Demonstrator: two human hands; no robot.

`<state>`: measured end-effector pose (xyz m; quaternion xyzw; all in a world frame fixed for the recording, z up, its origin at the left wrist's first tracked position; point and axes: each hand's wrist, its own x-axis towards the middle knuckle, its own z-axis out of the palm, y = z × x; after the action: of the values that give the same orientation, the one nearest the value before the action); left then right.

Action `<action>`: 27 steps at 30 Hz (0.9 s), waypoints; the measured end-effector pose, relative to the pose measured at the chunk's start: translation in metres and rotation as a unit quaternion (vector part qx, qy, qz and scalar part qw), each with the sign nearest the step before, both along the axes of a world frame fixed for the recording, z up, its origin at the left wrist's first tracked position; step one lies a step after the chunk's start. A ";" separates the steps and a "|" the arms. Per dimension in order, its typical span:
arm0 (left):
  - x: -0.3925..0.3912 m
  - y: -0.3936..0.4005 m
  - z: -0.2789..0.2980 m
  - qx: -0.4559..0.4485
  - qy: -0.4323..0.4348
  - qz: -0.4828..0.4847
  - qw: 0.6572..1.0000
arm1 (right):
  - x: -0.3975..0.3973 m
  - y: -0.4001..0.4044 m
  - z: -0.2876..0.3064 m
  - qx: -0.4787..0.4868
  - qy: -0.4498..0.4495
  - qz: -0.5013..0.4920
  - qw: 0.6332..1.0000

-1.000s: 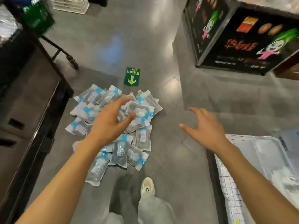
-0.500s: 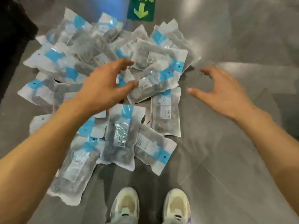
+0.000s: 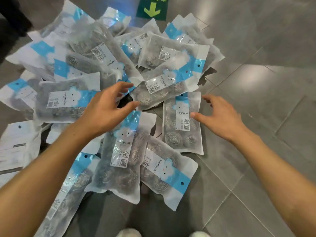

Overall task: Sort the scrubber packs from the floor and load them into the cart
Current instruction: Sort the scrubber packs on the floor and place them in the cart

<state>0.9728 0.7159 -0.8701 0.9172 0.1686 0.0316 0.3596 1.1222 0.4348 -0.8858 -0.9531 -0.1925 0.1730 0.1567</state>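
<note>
Several clear scrubber packs with blue and white labels lie in a loose, overlapping pile (image 3: 109, 65) on the grey tiled floor. My left hand (image 3: 106, 110) hovers over the middle of the pile, fingers spread, thumb and fingertips close to the near end of a tilted pack (image 3: 162, 86). My right hand (image 3: 220, 117) is spread at the right edge of the pile, its thumb over an upright pack (image 3: 182, 124). Neither hand holds anything. The cart is out of view.
A green floor sticker with a yellow arrow (image 3: 151, 8) lies beyond the pile. A dark fixture edge (image 3: 12, 17) stands at the top left. My shoe tips (image 3: 129, 232) show at the bottom edge. Bare floor tiles (image 3: 265, 82) stretch to the right.
The view has dropped much closer to the pile, and the cart and display have left the frame. Both hands have come down nearer to the packs, still spread.
</note>
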 end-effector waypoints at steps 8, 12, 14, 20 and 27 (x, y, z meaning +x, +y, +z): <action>-0.029 0.011 -0.009 -0.027 -0.029 0.062 0.997 | 0.007 0.015 -0.048 0.112 0.158 -0.224 0.955; -0.054 0.021 -0.020 -0.069 -0.009 0.100 0.993 | 0.013 0.018 -0.096 0.139 0.233 -0.290 0.918; -0.066 0.023 -0.024 -0.095 0.001 0.122 0.988 | 0.027 0.011 -0.153 0.147 0.239 -0.304 0.911; -0.088 0.016 -0.043 -0.144 0.034 0.199 0.969 | 0.010 0.035 -0.129 0.229 0.275 -0.367 0.859; -0.103 -0.014 -0.071 -0.146 0.205 0.266 0.931 | -0.004 0.021 -0.107 0.269 0.301 -0.384 0.830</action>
<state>0.8696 0.7023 -0.9407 0.7629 0.4790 -0.0881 0.4251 1.1184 0.4561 -0.9929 -0.7708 0.2066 0.3188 0.5113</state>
